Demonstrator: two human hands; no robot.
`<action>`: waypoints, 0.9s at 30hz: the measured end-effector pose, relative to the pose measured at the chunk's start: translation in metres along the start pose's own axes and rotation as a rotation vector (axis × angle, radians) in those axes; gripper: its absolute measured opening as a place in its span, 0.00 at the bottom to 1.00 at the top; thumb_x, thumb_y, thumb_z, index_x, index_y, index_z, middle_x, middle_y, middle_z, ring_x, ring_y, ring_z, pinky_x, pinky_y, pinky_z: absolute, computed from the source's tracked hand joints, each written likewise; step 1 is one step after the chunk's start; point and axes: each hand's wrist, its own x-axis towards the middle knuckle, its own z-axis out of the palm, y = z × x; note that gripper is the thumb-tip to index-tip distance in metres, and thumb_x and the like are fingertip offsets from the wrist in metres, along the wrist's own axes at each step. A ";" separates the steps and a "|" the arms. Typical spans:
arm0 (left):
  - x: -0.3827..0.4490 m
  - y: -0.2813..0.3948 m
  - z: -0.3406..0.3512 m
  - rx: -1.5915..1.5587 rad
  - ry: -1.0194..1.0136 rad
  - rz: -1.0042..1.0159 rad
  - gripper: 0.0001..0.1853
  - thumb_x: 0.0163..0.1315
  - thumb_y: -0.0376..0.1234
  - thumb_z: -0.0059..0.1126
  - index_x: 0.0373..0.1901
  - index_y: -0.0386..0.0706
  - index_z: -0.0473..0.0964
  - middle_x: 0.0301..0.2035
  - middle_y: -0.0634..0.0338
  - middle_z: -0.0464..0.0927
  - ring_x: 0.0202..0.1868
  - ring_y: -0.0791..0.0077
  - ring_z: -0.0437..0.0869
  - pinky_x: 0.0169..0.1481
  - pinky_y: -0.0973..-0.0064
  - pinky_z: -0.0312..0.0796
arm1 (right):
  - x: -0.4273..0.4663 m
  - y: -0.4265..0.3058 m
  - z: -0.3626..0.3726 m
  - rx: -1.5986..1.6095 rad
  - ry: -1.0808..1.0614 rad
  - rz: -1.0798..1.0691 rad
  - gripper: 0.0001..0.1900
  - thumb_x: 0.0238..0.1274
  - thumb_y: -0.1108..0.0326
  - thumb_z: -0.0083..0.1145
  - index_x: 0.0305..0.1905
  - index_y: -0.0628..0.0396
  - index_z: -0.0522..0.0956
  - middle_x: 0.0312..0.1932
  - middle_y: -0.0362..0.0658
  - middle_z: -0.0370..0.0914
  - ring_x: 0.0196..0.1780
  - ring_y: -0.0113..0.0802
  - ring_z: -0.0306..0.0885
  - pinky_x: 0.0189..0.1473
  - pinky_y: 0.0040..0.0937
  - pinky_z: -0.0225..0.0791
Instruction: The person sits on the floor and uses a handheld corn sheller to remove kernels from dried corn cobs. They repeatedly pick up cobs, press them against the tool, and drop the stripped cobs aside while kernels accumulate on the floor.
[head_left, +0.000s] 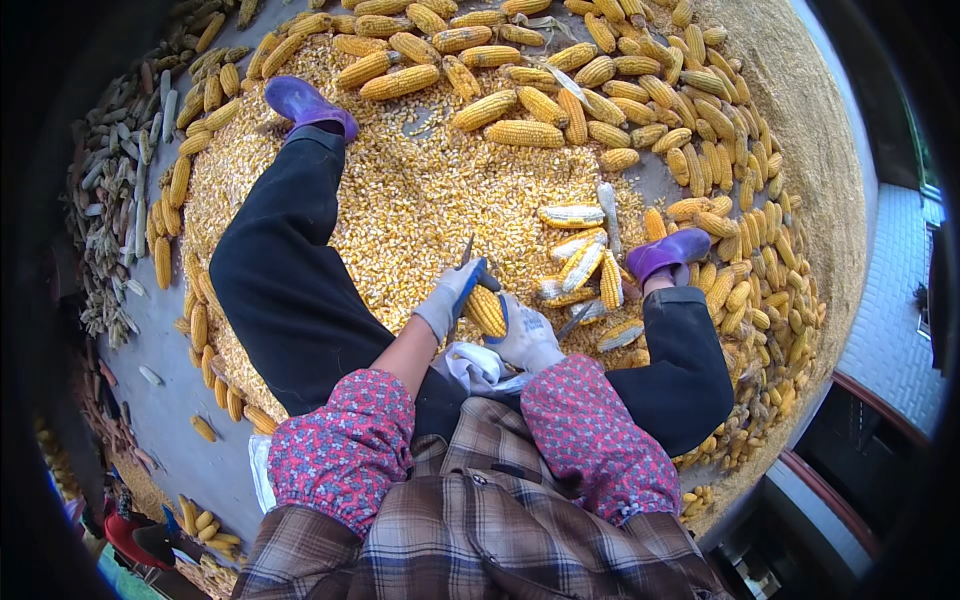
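Note:
My left hand (453, 294), in a white and blue work glove, is closed around a dark pointed metal tool (469, 249) whose tip sticks out past the fingers. Gloved the same way, my right hand (528, 334) grips a yellow corn cob (486, 312) by its near right end. The cob's far end lies against my left hand. Beside my right wrist, a grey metal blade (573, 322) points away; what it belongs to is hidden. Several partly shelled cobs (582, 264) lie right of my hands. Loose corn kernels (435, 195) spread between my legs.
Whole corn cobs (525, 133) lie ahead, with more heaped at the right (739, 292). A bare white cob (609, 214) rests near my right boot (667, 253). Stripped cobs and husks (112, 195) form a pile at far left. White cloth (472, 367) covers my lap.

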 end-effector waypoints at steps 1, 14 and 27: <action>-0.002 0.003 0.008 0.019 0.062 -0.005 0.21 0.59 0.48 0.49 0.29 0.38 0.75 0.20 0.55 0.76 0.22 0.67 0.78 0.31 0.69 0.72 | -0.009 0.000 -0.007 0.076 -0.009 -0.064 0.37 0.38 0.53 0.65 0.56 0.56 0.63 0.47 0.53 0.72 0.50 0.47 0.72 0.51 0.37 0.66; -0.020 0.022 0.020 -0.031 0.081 -0.090 0.22 0.58 0.51 0.49 0.33 0.41 0.79 0.30 0.59 0.78 0.32 0.70 0.78 0.39 0.69 0.70 | -0.002 0.002 -0.011 0.005 -0.085 0.102 0.35 0.38 0.50 0.64 0.53 0.54 0.65 0.43 0.53 0.75 0.48 0.48 0.73 0.50 0.39 0.66; -0.005 0.005 0.009 -0.166 0.096 -0.157 0.20 0.59 0.45 0.51 0.32 0.36 0.78 0.28 0.54 0.79 0.26 0.66 0.79 0.34 0.70 0.75 | -0.022 0.006 -0.007 0.247 -0.015 0.100 0.33 0.35 0.53 0.65 0.50 0.54 0.67 0.42 0.52 0.74 0.48 0.46 0.73 0.49 0.38 0.66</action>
